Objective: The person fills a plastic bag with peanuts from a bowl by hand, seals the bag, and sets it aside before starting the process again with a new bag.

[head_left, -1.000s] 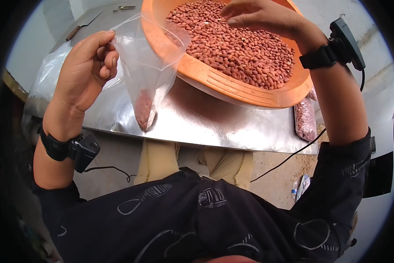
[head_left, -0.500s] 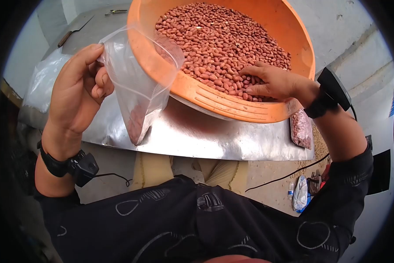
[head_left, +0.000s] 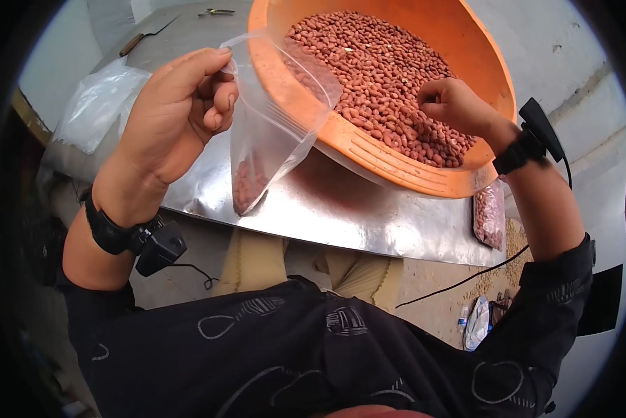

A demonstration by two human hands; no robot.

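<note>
My left hand [head_left: 177, 111] pinches the upper edge of a clear plastic zip bag [head_left: 275, 143] between thumb and fingers. The bag hangs with its mouth against the rim of an orange basin [head_left: 261, 66], and a few peanuts lie in its bottom corner. Red-skinned peanuts [head_left: 376, 76] fill much of the basin, which looks tilted toward me. Over their near right part is my right hand [head_left: 463, 108], its fingers curled closed just at the surface. Whatever lies inside those fingers is hidden from view.
On the metal table [head_left: 327, 223] are a filled bag of peanuts [head_left: 489, 216] at right, clear plastic bags [head_left: 94, 111] at left, a wooden-handled knife [head_left: 146, 36] and a small plier-like tool [head_left: 216, 12]. A black cable [head_left: 459, 284] runs below; a bottle [head_left: 463, 318] stands on the floor.
My right hand has gone from spread fingers in the peanuts to a closed grasp. The view has shifted, so the basin, bag and left hand appear farther right.
</note>
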